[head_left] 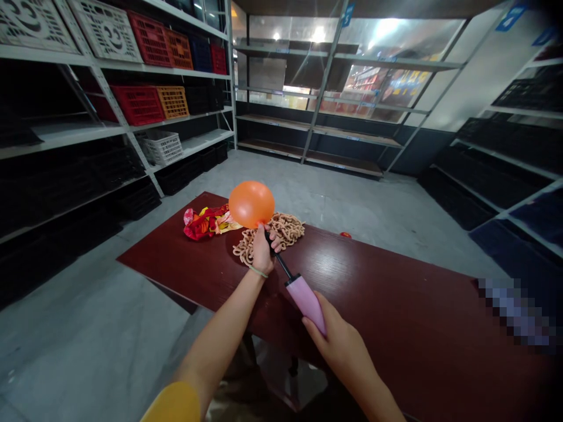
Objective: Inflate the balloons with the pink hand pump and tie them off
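Note:
An orange balloon (251, 204), partly inflated, sits on the tip of a balloon pump (307, 300) with a pink barrel and black rod. My left hand (265, 246) is closed around the pump's black front end, just below the balloon's neck. Gripped in my right hand (336, 331) is the pink barrel at the near end. Some of the black rod shows between the two parts. Behind my left hand lies a heap of tan, twisted, rope-like pieces (288, 230). Left of the balloon is a crumpled red and yellow wrapper or bag (204, 223).
The dark red-brown table (373, 281) stretches to the right, with a blurred-out item (514, 310) at its right end. Shelves with crates (145, 105) stand at left, a metal rack (314, 117) at the back, dark shelving (492, 158) at right. A small red object (345, 234) shows beyond the table's far edge.

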Available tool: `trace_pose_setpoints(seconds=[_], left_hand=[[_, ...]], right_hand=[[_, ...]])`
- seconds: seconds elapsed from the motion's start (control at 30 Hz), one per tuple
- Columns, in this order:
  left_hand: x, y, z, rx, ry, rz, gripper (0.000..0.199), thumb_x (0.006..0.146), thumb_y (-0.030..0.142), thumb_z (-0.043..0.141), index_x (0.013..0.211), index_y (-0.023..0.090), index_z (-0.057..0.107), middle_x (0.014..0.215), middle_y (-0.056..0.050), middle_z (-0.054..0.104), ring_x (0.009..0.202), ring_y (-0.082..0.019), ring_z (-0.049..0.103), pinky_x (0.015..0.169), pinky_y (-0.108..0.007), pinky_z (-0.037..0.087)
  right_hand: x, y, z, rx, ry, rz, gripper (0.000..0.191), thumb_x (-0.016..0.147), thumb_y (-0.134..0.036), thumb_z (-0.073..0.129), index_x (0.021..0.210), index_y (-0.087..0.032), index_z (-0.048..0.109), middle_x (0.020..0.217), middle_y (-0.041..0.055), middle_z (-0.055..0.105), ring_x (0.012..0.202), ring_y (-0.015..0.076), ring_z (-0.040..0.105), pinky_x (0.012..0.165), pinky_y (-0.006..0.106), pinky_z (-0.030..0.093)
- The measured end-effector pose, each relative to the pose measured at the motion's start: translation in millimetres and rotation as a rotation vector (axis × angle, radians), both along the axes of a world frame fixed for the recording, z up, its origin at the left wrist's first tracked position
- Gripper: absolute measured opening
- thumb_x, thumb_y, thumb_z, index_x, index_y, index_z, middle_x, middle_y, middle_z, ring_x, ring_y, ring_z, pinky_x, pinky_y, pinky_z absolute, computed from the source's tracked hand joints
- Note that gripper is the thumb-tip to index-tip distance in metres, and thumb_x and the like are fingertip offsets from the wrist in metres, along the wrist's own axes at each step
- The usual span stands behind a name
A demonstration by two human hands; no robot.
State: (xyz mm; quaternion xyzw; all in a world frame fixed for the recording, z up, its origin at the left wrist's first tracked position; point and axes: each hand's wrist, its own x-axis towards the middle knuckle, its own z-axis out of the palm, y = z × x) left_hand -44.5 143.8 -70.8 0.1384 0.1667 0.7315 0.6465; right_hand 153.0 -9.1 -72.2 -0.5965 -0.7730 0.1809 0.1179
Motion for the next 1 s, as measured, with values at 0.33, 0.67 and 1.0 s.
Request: trace_pose_setpoints(seconds=[0.33, 0.67, 1.0], left_hand=[[2, 0, -3.4, -0.001, 0.026, -0.017, 0.026, 0.091, 0.044, 0.057, 0.085, 0.021, 0.046, 0.060, 0.006, 0.039, 0.039, -0.005, 0.035, 0.035, -0.016, 0.027], [0, -1, 0.4, 0.030, 0.057, -0.016, 0.028, 0.092, 0.049, 0.052, 0.087, 0.021, 0.046, 0.058, 0.007, 0.037, 0.037, -0.005, 0.032, 0.033, -0.017, 0.023], [7, -4, 0.2, 0.047, 0.073, -0.042, 0.029, 0.090, 0.049, 0.055, 0.088, 0.022, 0.045, 0.062, 0.006, 0.038, 0.040, -0.004, 0.033, 0.036, -0.015, 0.026]], right_hand=[[-47, 41, 22.6, 0.037, 0.064, 0.001, 0.050, 0.094, -0.040, 0.048, 0.139, -0.020, 0.042, 0.124, 0.0127, 0.064, 0.100, 0.0318, 0.068, 0.079, 0.039, 0.052], [7, -5, -11.3, 0.070, 0.082, 0.025, 0.056, 0.093, -0.043, 0.047, 0.144, -0.021, 0.039, 0.134, 0.0122, 0.059, 0.111, 0.0276, 0.065, 0.084, 0.035, 0.055], [-28, 26, 17.1, -0.009, 0.062, -0.031, 0.051, 0.095, -0.042, 0.046, 0.141, -0.022, 0.040, 0.129, 0.0120, 0.062, 0.101, 0.0326, 0.069, 0.077, 0.039, 0.053]])
